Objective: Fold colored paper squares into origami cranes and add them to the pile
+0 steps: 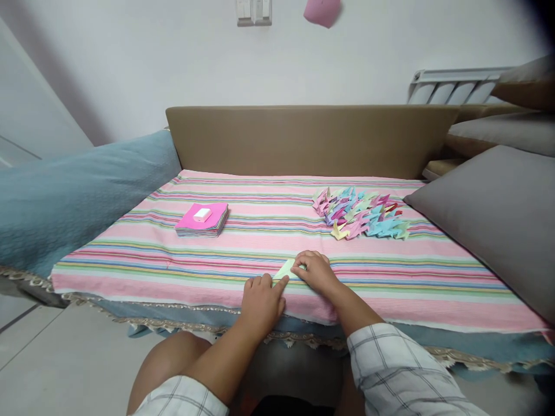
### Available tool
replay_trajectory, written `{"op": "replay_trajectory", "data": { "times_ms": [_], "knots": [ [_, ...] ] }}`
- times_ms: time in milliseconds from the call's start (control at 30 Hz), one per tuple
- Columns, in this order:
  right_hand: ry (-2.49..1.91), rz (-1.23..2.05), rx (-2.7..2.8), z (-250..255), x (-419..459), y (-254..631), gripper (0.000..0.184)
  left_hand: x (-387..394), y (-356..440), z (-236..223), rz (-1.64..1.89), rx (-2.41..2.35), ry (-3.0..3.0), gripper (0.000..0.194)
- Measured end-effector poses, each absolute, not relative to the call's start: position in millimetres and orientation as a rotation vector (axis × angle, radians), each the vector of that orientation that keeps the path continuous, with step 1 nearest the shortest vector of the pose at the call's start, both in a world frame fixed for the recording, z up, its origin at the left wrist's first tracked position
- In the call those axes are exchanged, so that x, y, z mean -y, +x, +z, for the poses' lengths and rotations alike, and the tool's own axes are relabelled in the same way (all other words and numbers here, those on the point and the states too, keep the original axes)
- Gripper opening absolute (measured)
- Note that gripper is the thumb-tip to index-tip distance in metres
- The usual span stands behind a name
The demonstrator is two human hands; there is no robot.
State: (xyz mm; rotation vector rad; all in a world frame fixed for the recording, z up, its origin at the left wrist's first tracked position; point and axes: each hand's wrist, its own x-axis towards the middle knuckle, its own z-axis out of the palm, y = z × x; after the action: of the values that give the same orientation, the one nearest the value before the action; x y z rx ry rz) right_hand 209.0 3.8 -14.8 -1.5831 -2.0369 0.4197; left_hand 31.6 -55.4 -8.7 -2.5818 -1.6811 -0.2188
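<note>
A small piece of pale green folded paper (284, 270) lies on the striped cloth near the front edge of the seat. My right hand (315, 270) pinches its right end between thumb and fingers. At the lower left corner of the paper, my left hand (263, 300) has curled fingers and presses the sheet down with a fingertip. Both hands partly cover the paper, so its full outline is hidden. Farther right lies a cluster of folded paper cranes (362, 214) in pink, blue, purple, yellow and green.
A stack of coloured paper squares (208, 228), pink on top, sits to the left with a small white block (202, 215) on it. A grey cushion (489, 214) leans at the right. The brown backrest (299, 141) and blue armrest (87, 190) bound the striped cloth (143, 271).
</note>
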Motion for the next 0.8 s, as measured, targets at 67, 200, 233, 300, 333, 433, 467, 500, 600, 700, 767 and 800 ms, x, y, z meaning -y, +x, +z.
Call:
{"op": "replay_trajectory", "data": {
  "times_ms": [67,200,233,300,333,433,467,500,600,700,767,800],
  "knots": [
    [-1.578,0.42,2.038,-15.2,-3.9,209.1,0.007,55.6,29.7,-7.5,-0.222,1.695,-2.584,0.048],
    [-1.576,0.413,2.045,-17.8,-5.2,209.9,0.008,55.8,26.5,-5.5,-0.207,1.748,-2.584,0.044],
    [-1.576,0.41,2.046,-18.6,-5.7,210.1,0.008,55.8,25.9,-4.9,-0.197,1.761,-2.584,0.044],
    [-1.578,0.408,2.048,-19.7,-6.3,210.5,0.009,55.6,24.7,-3.6,-0.17,1.781,-2.583,0.043],
    [-1.578,0.408,2.049,-19.9,-6.5,210.6,0.009,55.4,24.0,-2.7,-0.157,1.792,-2.58,0.043],
    [-1.574,0.409,2.046,-19.5,-6.3,210.7,0.008,54.4,20.2,0.8,-0.137,1.817,-2.576,0.04],
    [-1.572,0.41,2.045,-19.2,-6.2,210.7,0.008,54.0,18.3,2.1,-0.139,1.822,-2.578,0.038],
    [-1.572,0.413,2.045,-18.9,-6.1,210.7,0.008,53.5,16.4,3.5,-0.146,1.828,-2.578,0.034],
    [-1.575,0.417,2.045,-18.8,-6.3,210.8,0.008,52.3,11.9,5.5,-0.226,1.799,-2.574,0.023],
    [-1.573,0.411,2.04,-19.5,-6.4,210.4,0.008,51.8,14.0,1.0,-0.434,1.595,-2.62,0.024],
    [-1.567,0.41,2.041,-19.5,-5.9,209.7,0.007,51.4,20.1,-6.1,-0.544,1.387,-2.692,0.024],
    [-1.565,0.41,2.041,-19.2,-5.6,209.6,0.007,51.1,23.9,-10.3,-0.555,1.317,-2.72,0.032]
  ]
}}
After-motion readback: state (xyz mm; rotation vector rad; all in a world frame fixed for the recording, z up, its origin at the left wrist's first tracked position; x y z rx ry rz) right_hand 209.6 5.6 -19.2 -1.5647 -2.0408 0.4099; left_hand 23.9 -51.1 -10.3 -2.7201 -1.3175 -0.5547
